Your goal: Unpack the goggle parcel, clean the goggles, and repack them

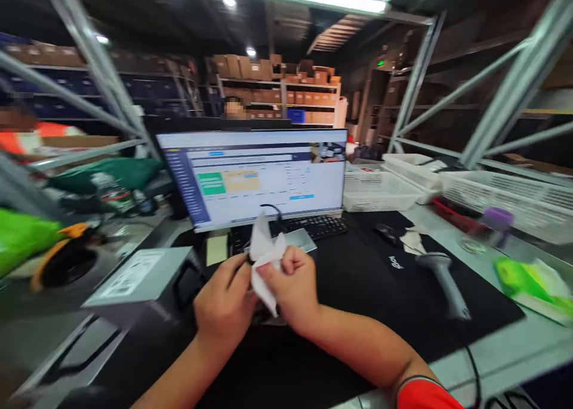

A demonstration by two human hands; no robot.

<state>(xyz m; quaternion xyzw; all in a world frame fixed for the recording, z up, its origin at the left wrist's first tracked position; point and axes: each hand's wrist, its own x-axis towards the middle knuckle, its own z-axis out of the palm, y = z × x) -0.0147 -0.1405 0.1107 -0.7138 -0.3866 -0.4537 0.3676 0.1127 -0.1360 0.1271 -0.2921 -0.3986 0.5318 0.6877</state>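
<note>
A crumpled white tissue [264, 248] sticks up between my two hands, in front of the monitor. My right hand [299, 283] is closed, pinching the tissue between thumb and fingers. My left hand [226, 298] is curled right beside it, with the tissue against its fingertips. A small dark edge shows at the left fingers, but most of what they hold is hidden. Just behind the hands a thin black curved cable [273, 209] rises before the keyboard [316, 225].
A lit monitor [268, 182] stands ahead. On the black mat lie a barcode scanner [445, 283], a mouse [387, 234] and crumpled paper [412, 240]. White baskets [378, 188] line the back right. A grey label printer [138, 277] sits left, near a tape roll [71, 263]. People are beyond.
</note>
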